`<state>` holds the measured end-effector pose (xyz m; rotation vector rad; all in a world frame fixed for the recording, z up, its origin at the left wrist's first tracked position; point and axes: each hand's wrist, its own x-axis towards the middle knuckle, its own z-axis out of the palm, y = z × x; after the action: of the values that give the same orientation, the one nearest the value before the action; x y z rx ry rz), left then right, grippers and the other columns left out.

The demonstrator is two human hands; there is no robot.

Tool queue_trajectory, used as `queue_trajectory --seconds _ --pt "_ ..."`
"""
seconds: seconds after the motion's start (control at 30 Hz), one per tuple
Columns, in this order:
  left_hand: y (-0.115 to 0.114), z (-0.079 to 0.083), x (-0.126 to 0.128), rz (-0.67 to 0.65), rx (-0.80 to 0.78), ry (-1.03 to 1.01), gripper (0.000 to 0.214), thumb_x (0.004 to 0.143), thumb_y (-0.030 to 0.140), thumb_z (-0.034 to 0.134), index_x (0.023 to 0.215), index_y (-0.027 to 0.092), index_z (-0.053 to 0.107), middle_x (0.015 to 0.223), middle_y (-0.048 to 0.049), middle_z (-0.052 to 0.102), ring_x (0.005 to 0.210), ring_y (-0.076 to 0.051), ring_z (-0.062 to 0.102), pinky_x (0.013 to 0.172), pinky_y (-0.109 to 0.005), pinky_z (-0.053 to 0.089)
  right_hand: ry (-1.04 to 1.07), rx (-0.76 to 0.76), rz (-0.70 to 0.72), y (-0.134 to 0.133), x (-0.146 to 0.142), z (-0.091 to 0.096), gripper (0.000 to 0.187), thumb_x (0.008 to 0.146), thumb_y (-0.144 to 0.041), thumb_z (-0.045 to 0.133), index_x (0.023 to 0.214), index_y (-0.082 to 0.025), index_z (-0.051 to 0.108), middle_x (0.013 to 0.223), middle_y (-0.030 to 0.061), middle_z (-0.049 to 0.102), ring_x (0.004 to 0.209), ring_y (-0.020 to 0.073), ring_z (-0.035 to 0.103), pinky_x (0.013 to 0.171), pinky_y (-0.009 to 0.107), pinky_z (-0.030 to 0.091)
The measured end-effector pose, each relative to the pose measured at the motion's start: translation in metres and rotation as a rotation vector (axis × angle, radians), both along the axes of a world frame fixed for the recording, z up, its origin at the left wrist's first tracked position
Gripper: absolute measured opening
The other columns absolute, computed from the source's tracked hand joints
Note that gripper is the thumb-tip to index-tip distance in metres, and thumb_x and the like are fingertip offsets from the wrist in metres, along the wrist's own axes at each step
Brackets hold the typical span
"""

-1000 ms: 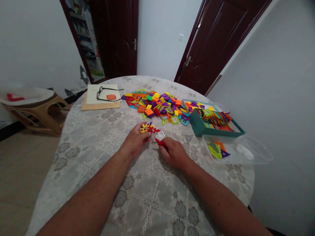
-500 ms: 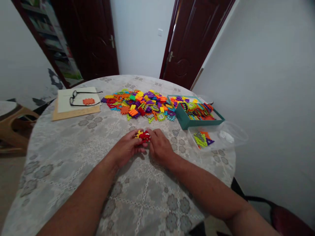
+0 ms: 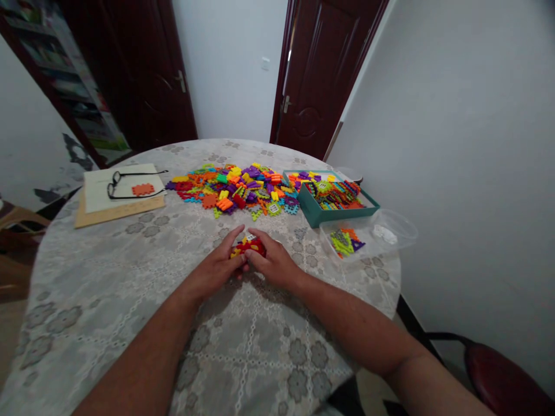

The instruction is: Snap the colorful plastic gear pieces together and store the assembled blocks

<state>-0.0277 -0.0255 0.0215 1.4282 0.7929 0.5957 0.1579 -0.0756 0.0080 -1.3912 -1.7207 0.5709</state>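
Note:
Between my two hands is a small cluster of red and yellow interlocking plastic building pieces (image 3: pixel 252 247), held just over the table near its middle. My left hand (image 3: pixel 222 261) is closed on the yellow side, thumb on the near face. From the right, my right hand (image 3: pixel 272 261) grips the red part, its thumb on the front and its forefinger over the top. A bit of white with dark marks shows at the cluster's upper edge. My fingers hide the underside.
Beyond my hands lies a heap of colourful interlocking pieces (image 3: pixel 236 188). Right of it stand a green box (image 3: pixel 314 214) full of pieces and a clear plastic tray (image 3: pixel 368 245) with a few more. Eyeglasses (image 3: pixel 113 188) and an orange piece (image 3: pixel 143 189) rest on papers (image 3: pixel 93 190) at left.
The cluster has turned in my hands, and both thumbs now press its near side. My right fingers have shifted over its top. The whole view has swung slightly to the right.

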Motion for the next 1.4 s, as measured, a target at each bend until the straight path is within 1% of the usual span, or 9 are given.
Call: queue_trajectory --seconds 0.1,0.17,0.33,0.47,0.6,0.9,1.2,1.3,1.4 --pt "0.003 -0.005 0.000 -0.001 0.060 0.019 0.071 0.092 0.032 0.069 0.158 0.025 0.044 0.086 -0.0027 0.070 0.066 -0.016 0.062 0.061 -0.027 0.052 -0.105 0.057 0.028 0.007 0.015 0.006 0.038 0.101 -0.028 0.058 0.138 -0.020 0.063 0.127 0.0093 0.068 0.113 0.0207 0.064 0.103 0.036 0.051" --pt "0.006 -0.009 0.001 0.027 0.048 -0.017 0.060 0.090 0.029 0.069 0.149 0.026 0.054 0.090 -0.0025 0.070 0.066 -0.015 0.062 0.060 -0.026 0.052 -0.305 0.092 -0.100 0.010 0.031 0.011 0.039 0.099 -0.019 0.054 0.137 -0.017 0.063 0.133 0.0135 0.064 0.120 0.0226 0.060 0.108 0.037 0.048" --pt "0.010 -0.008 0.003 0.136 -0.238 -0.240 0.033 0.085 0.023 0.074 0.117 0.020 0.065 0.098 -0.0046 0.069 0.072 -0.014 0.067 0.056 -0.023 0.055 -0.888 -0.203 -0.432 0.010 0.066 0.015 0.043 0.096 -0.008 0.047 0.135 -0.013 0.065 0.149 0.0220 0.052 0.132 0.0315 0.052 0.107 0.042 0.046" --pt "0.011 -0.004 0.005 0.243 -0.315 -0.275 0.028 0.084 0.014 0.072 0.111 0.018 0.064 0.098 -0.0073 0.070 0.070 -0.014 0.068 0.051 -0.022 0.055 -1.049 -0.391 -0.419 0.008 0.075 0.011 0.036 0.098 -0.010 0.047 0.127 -0.012 0.067 0.129 0.0235 0.062 0.122 0.0315 0.058 0.100 0.039 0.048" --pt "0.011 -0.005 0.005 0.294 -0.283 -0.244 0.035 0.088 0.011 0.067 0.122 0.019 0.062 0.101 -0.0082 0.071 0.069 -0.013 0.068 0.051 -0.021 0.056 -1.100 -0.401 -0.387 0.009 0.076 0.009 0.035 0.097 -0.010 0.048 0.125 -0.009 0.067 0.118 0.0233 0.065 0.118 0.0328 0.060 0.099 0.038 0.047" --pt "0.013 -0.006 0.003 0.299 -0.337 -0.302 0.045 0.086 0.008 0.062 0.129 0.019 0.058 0.102 -0.0090 0.073 0.065 -0.013 0.067 0.048 -0.020 0.053 -0.886 -0.330 -0.313 0.009 0.080 0.018 0.043 0.094 -0.007 0.050 0.134 -0.013 0.066 0.120 0.0174 0.069 0.112 0.0247 0.066 0.098 0.032 0.047" --pt "0.011 -0.005 0.004 0.337 -0.306 -0.340 0.039 0.082 0.011 0.067 0.120 0.019 0.061 0.100 -0.0075 0.074 0.063 -0.011 0.065 0.047 -0.018 0.051 -0.078 -0.269 0.233 -0.002 0.062 0.026 0.037 0.094 -0.021 0.061 0.130 -0.021 0.069 0.107 0.0047 0.073 0.088 0.0159 0.068 0.080 0.030 0.054" --pt "0.011 -0.006 0.004 0.335 -0.295 -0.333 0.039 0.083 0.012 0.067 0.122 0.018 0.060 0.101 -0.0076 0.074 0.064 -0.011 0.065 0.048 -0.019 0.051 -0.160 -0.219 0.366 -0.006 0.041 0.024 0.033 0.094 -0.019 0.064 0.127 -0.022 0.070 0.109 0.0043 0.072 0.094 0.0161 0.066 0.087 0.031 0.052" --pt "0.011 -0.006 0.003 0.352 -0.288 -0.320 0.040 0.083 0.013 0.067 0.122 0.018 0.060 0.099 -0.0068 0.073 0.064 -0.012 0.065 0.046 -0.019 0.051 -0.387 -0.147 0.353 -0.010 0.030 0.024 0.030 0.095 -0.019 0.066 0.125 -0.020 0.070 0.112 0.0071 0.069 0.099 0.0184 0.064 0.093 0.034 0.048"
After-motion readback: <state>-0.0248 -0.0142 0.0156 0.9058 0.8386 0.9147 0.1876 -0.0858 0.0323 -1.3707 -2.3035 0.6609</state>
